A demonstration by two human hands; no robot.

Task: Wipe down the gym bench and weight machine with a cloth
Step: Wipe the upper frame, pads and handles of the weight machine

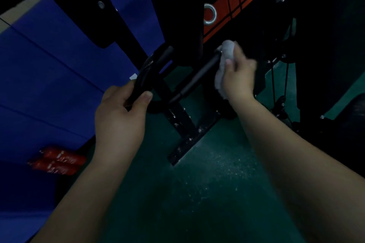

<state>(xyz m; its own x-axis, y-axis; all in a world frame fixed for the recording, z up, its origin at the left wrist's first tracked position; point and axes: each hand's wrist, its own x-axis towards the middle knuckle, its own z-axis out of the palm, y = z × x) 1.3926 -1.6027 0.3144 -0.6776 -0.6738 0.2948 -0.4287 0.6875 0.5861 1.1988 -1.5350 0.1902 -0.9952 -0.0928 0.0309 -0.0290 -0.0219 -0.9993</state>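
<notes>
Cloth (224, 65): white, bunched, held in the right hand (238, 74), fingers curled round it, thumb over the front. Cloth is pressed against the upper end of a black handle bar (194, 80) on the weight machine (183, 25); this bar slants down toward the machine's base plate (192, 136). Left hand (120, 112) grips the other black handle (147, 79), to the left of the cloth-wiped bar, fingers and thumb wrapped round it. Orange panel with a metal ring (210, 14) sits above the cloth on the machine. Green floor (197, 193) under the machine. Blue wall mats (59, 75) left of it; two red cylinders (57, 161) lie at their foot. Light poor.
</notes>
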